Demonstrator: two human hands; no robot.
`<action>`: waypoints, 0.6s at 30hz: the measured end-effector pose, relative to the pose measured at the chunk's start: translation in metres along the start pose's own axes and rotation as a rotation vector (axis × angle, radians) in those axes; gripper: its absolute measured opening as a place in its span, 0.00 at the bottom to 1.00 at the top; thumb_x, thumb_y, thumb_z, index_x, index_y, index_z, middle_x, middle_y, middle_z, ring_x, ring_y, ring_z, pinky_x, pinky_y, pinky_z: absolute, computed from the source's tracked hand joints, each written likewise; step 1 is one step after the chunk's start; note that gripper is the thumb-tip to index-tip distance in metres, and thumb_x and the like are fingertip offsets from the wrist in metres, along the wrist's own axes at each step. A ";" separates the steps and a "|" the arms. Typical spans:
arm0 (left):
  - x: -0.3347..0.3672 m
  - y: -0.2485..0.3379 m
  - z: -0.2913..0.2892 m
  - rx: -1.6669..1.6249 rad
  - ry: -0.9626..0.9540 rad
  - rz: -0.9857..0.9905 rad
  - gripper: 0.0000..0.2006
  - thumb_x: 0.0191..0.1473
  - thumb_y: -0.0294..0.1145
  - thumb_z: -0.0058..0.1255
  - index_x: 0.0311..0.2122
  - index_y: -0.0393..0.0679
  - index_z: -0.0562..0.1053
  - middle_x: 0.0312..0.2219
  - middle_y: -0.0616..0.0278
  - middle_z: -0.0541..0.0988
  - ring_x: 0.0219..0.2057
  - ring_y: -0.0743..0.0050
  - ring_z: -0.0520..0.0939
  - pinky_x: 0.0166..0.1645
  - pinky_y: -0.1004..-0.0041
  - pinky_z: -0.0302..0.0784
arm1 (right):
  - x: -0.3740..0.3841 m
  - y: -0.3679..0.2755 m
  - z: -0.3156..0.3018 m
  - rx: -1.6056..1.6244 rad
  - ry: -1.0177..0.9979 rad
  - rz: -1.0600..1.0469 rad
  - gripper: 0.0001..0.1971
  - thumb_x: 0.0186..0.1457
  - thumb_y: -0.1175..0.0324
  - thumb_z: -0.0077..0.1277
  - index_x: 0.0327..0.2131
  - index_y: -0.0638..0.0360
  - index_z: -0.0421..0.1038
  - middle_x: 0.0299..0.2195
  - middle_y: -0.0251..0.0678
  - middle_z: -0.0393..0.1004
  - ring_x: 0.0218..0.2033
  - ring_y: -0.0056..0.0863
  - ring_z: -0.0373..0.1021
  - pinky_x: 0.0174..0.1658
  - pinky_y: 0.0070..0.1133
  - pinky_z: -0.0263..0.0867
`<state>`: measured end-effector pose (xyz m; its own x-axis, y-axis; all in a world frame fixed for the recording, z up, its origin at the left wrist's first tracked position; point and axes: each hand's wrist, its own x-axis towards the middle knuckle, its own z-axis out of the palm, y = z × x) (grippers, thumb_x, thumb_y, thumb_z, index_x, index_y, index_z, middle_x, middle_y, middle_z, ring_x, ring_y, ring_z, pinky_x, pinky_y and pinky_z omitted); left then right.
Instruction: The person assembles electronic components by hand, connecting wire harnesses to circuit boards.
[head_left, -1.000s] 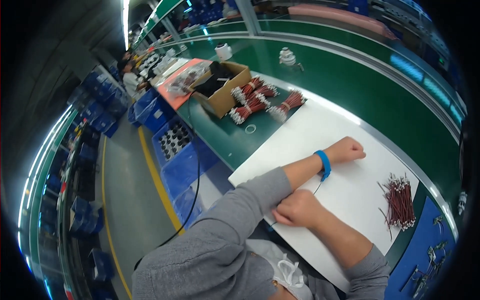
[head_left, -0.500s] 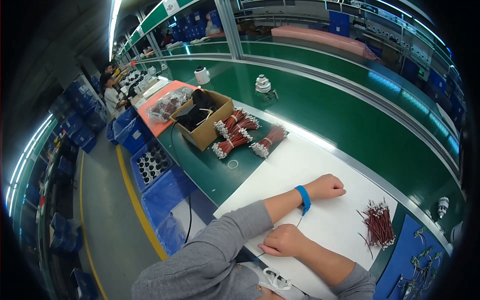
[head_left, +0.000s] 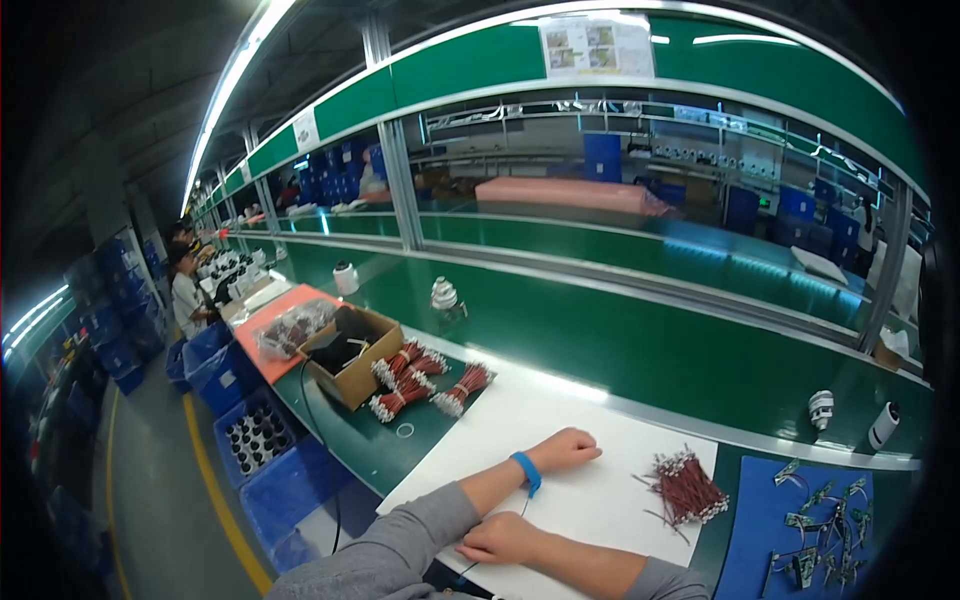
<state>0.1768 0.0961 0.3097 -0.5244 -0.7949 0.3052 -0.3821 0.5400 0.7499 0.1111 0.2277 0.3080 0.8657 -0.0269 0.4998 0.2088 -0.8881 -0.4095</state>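
My left hand [head_left: 567, 450] rests as a loose fist on the white sheet [head_left: 620, 510], with a blue wrist strap [head_left: 526, 473] round its wrist. Nothing shows in that fist. Closer to me, my right hand [head_left: 502, 538] is closed with its fingers curled down. A thin cord from the strap passes beneath or beside it; whether the fingers hold the cord is hidden. To the right of both hands lies a loose pile of dark red wires [head_left: 688, 488] with pale ends. Several tied bundles of red wires [head_left: 463, 388] sit beyond the sheet's far left corner.
A cardboard box [head_left: 365, 372] with black items stands at the left. A blue mat [head_left: 755, 540] with small green circuit boards lies at the right. White fixtures [head_left: 444, 293] stand on the green bench. Blue bins [head_left: 300, 492] flank the bench, and people work farther along.
The view has tilted up and turned right, so the shelf and more of the blue mat show. Both hands keep their place and shape on the sheet.
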 end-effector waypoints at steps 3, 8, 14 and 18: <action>0.002 0.011 0.004 0.004 -0.025 -0.036 0.17 0.52 0.36 0.47 0.20 0.32 0.66 0.18 0.49 0.68 0.20 0.62 0.67 0.29 0.66 0.65 | -0.002 -0.009 -0.005 -0.005 0.029 -0.013 0.16 0.53 0.59 0.47 0.16 0.55 0.66 0.15 0.34 0.68 0.17 0.36 0.67 0.20 0.29 0.62; 0.002 0.016 -0.001 -0.014 0.010 -0.022 0.16 0.53 0.34 0.47 0.18 0.33 0.64 0.17 0.51 0.67 0.20 0.60 0.66 0.29 0.66 0.63 | 0.003 -0.008 -0.006 0.002 -0.027 0.013 0.15 0.53 0.60 0.48 0.16 0.55 0.66 0.15 0.34 0.68 0.17 0.36 0.67 0.20 0.28 0.62; 0.008 -0.002 -0.015 0.092 -0.023 -0.016 0.14 0.50 0.36 0.46 0.21 0.35 0.70 0.18 0.51 0.71 0.22 0.55 0.70 0.31 0.65 0.67 | 0.022 -0.004 -0.014 -0.005 0.141 -0.121 0.15 0.51 0.63 0.50 0.14 0.53 0.65 0.12 0.34 0.66 0.15 0.34 0.66 0.18 0.28 0.61; 0.005 -0.004 -0.024 0.314 -0.023 0.109 0.14 0.49 0.37 0.45 0.19 0.39 0.72 0.18 0.52 0.73 0.24 0.53 0.73 0.33 0.61 0.68 | 0.040 0.008 -0.006 0.000 0.131 -0.156 0.15 0.49 0.64 0.51 0.13 0.53 0.64 0.11 0.33 0.64 0.14 0.33 0.65 0.17 0.27 0.60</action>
<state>0.1935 0.0833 0.3225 -0.5909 -0.7232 0.3576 -0.5366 0.6833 0.4952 0.1450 0.2172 0.3290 0.7563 0.0518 0.6522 0.3356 -0.8864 -0.3188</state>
